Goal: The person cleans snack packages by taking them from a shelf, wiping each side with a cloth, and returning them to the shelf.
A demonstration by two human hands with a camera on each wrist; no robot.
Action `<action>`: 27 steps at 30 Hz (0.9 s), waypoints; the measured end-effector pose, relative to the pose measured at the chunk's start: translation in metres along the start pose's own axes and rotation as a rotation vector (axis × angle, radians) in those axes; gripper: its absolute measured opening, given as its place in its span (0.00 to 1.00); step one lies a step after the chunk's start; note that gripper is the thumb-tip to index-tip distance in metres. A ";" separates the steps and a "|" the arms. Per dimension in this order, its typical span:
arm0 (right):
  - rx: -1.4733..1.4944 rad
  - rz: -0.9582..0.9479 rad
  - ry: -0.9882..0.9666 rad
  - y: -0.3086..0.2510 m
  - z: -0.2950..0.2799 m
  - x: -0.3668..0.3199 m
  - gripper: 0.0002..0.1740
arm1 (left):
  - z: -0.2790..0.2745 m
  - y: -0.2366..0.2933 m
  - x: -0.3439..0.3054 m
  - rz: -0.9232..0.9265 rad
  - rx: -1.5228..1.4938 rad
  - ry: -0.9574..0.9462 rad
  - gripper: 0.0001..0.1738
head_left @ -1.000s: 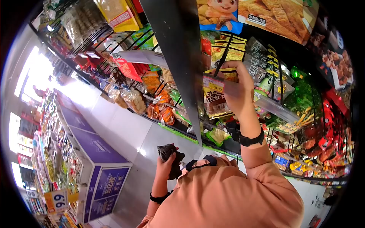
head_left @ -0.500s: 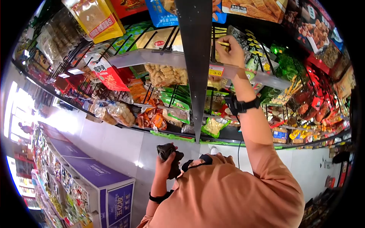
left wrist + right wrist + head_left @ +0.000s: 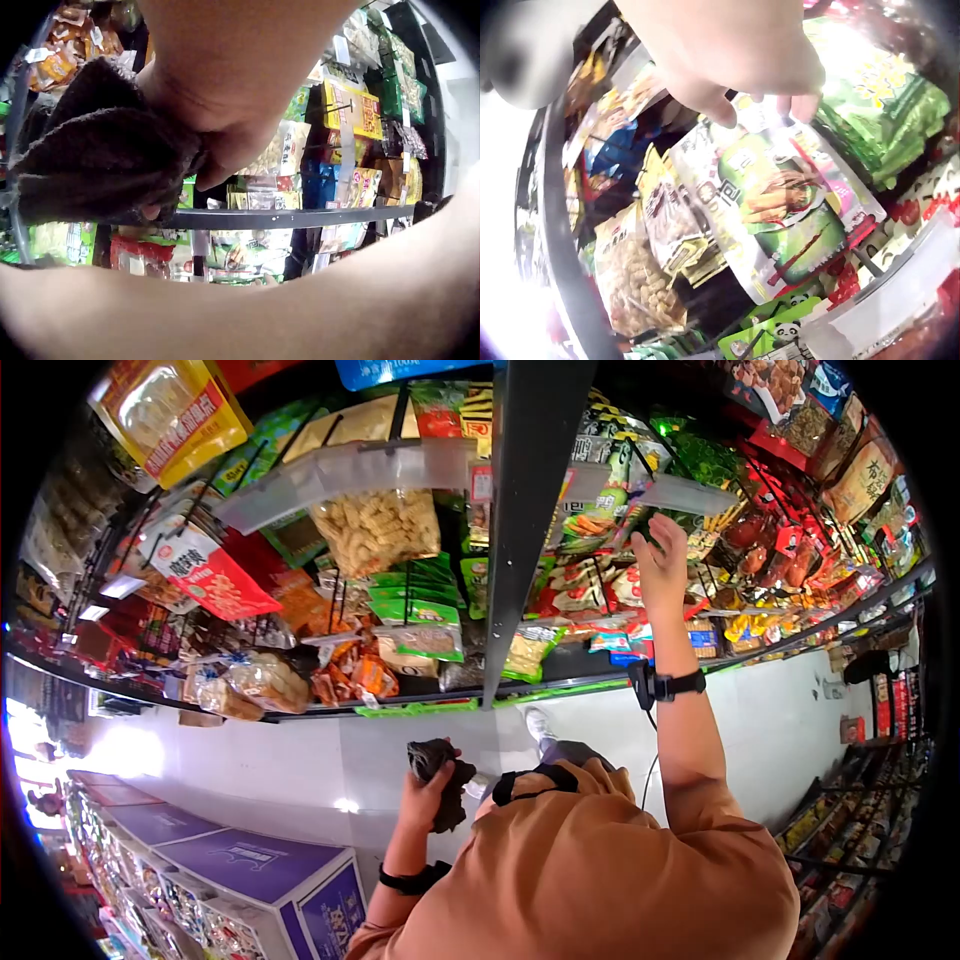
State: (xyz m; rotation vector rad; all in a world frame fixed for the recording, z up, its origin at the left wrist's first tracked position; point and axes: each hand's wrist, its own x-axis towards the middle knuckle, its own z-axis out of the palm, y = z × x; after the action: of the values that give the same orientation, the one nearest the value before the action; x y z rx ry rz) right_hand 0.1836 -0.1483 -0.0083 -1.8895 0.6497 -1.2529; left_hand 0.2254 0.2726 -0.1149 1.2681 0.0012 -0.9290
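One dark, fuzzy cloth (image 3: 97,161), bunched into folds, sits in the left hand (image 3: 424,797), whose fingers wrap around it low in front of the body, just as half a second ago. The right hand (image 3: 661,565), though, has come down from the upper pegs beside the dark metal post (image 3: 533,540), its arm stretched well forward. Its fingers bend loosely and hold nothing; whether their tips touch the glossy white-and-green packet (image 3: 787,217) just below is hard to tell in the glaring wrist view. Near that packet hang a crinkled green bag (image 3: 896,112) and, across the post, a clear, bulging bag of knobbly tan snacks (image 3: 375,530). Below, smooth pale floor (image 3: 270,755) meets a boxy purple display stand (image 3: 235,857).
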 end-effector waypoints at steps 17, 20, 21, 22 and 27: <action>0.335 0.133 -0.068 0.069 0.015 0.044 0.35 | 0.113 -0.051 -0.026 0.115 -0.276 0.272 0.25; 0.089 -0.065 -0.069 0.066 0.009 0.045 0.25 | 0.144 -0.080 -0.022 0.088 -0.360 0.364 0.27; 0.108 -0.058 -0.078 0.066 0.006 0.047 0.25 | 0.159 -0.082 -0.023 0.088 -0.374 0.366 0.27; 0.066 -0.096 -0.104 0.067 0.006 0.048 0.24 | 0.173 -0.085 -0.023 0.100 -0.395 0.357 0.26; 0.271 -0.006 -0.313 0.064 0.000 0.043 0.17 | 0.227 -0.084 -0.030 0.186 -0.445 0.392 0.24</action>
State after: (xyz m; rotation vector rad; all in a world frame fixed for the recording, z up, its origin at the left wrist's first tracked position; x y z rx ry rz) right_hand 0.1999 -0.2182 -0.0373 -1.8061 0.2928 -0.9649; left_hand 0.0473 0.1072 -0.0892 0.9940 0.3727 -0.4732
